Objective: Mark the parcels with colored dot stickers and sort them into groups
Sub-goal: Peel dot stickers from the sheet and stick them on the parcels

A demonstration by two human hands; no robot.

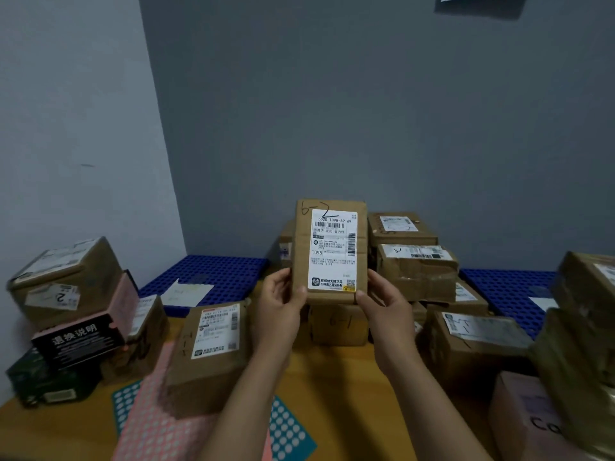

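I hold a flat brown cardboard parcel (301, 241) upright in front of me, its white shipping label facing me and "6-2" handwritten at the top. My left hand (281, 302) grips its lower left edge and my right hand (382, 302) grips its lower right edge. Below my arms on the wooden table (346, 387) lie a pink sticker sheet (149, 424) and teal sticker sheets (288, 434) with white dots. Another labelled brown parcel (208, 354) rests partly on the pink sheet.
A stack of brown boxes (416, 267) stands behind the held parcel. More boxes (63, 281) pile up at the left, with a pink and black box (80, 337). Large parcels (579, 344) crowd the right. Blue plastic pallets (219, 274) lie against the wall.
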